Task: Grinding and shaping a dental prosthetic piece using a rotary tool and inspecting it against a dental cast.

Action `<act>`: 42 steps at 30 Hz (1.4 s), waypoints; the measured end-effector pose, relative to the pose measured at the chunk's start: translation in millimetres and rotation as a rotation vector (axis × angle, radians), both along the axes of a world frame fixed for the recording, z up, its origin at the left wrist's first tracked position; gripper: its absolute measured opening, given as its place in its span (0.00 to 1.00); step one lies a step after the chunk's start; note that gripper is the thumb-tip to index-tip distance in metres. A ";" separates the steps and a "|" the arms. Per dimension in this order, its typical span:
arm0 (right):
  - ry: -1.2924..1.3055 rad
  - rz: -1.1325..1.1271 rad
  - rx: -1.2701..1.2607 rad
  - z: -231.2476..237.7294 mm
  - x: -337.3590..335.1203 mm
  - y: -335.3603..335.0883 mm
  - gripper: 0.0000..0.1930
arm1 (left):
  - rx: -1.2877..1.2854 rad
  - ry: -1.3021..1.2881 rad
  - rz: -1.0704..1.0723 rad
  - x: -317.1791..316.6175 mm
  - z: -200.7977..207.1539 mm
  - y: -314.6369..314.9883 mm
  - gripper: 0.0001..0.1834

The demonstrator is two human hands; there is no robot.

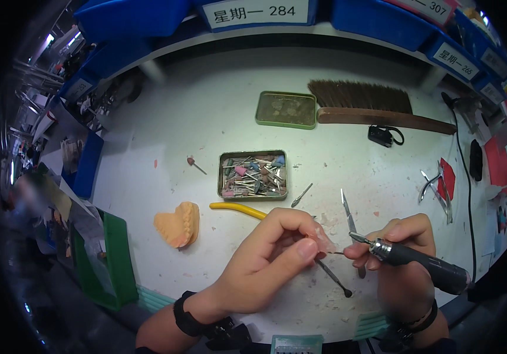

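My left hand (pixel 271 259) is closed around a small pinkish, translucent dental plate (pixel 323 239), its fingers hiding part of it. My right hand (pixel 404 242) grips a black rotary handpiece (pixel 424 264) with a silver collet and a metal tip pointing left. From the right fingertips a thin dark rod (pixel 338 253) reaches toward the plate; its kind I cannot make out. A metal knife (pixel 348 213) lies between the hands, partly behind the right fingers. Below the plate is a slim dark tool with a rounded end (pixel 335 279). A peach-coloured dental cast (pixel 178 225) stands left of my left hand.
Beyond the hands sits an open tin (pixel 252 197) of assorted burs, with yellow-handled pliers (pixel 236 207) nearby. Farther back are the tin's lid (pixel 286 110) and a wooden brush (pixel 383 115). Metal pliers (pixel 442 189) and a black cable (pixel 468 200) lie right; a green bin (pixel 121 259) stands left.
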State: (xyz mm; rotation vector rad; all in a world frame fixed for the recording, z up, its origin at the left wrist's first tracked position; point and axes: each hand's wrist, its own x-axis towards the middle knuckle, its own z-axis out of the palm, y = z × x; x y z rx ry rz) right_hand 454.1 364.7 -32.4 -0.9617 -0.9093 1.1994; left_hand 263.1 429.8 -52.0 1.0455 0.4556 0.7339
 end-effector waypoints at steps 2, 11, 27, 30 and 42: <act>0.069 0.075 0.039 -4.8 4.9 2.0 0.26 | 0.016 0.065 0.003 3.2 -6.1 0.5 0.09; 0.188 0.138 0.078 -4.4 16.0 2.0 0.21 | 0.048 0.039 0.078 11.7 -0.8 -8.9 0.10; 0.147 0.191 0.017 -0.1 8.4 -2.6 0.20 | 0.059 0.045 0.142 12.4 4.7 -15.9 0.09; 0.131 0.224 0.073 3.8 6.9 -3.8 0.18 | 0.096 0.034 0.185 13.2 5.1 -17.3 0.09; 0.073 0.274 0.177 -1.6 12.3 -1.2 0.13 | 0.174 0.034 0.200 13.7 -0.1 -16.3 0.09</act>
